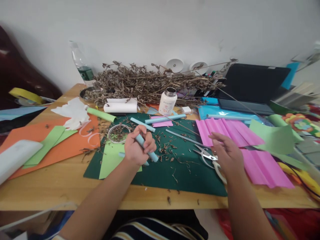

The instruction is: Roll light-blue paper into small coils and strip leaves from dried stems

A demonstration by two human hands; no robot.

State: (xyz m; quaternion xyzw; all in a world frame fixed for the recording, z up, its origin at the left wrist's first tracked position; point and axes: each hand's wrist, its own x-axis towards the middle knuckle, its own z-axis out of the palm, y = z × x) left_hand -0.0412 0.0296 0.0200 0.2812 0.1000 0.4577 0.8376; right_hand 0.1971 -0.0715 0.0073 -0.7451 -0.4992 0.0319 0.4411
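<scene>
My left hand (pixel 138 146) is closed around a light blue paper tube (pixel 153 156) above the green cutting mat (pixel 160 178). Under that hand, part of another blue tube lies on light green paper (pixel 110 160). My right hand (pixel 227 151) hovers at the mat's right side, fingers apart, with nothing visible in it. Right beside it are scissors (pixel 206 154) with pale handles, blades spread, and a sheet of pleated pink paper (pixel 227 131). More blue tubes (pixel 165 119) and a thin blue strip (pixel 185 137) lie farther back, and a roll of tape (pixel 118 134) sits at the mat's left.
Dried branches (pixel 150 81) spread along the wall, one long stem reaching over the mat. A white open bottle (pixel 168 101) stands mid-table. At the back right is a laptop (pixel 252 86); a plastic bottle (pixel 81 65) stands back left. Orange paper (pixel 62 146) covers the left side.
</scene>
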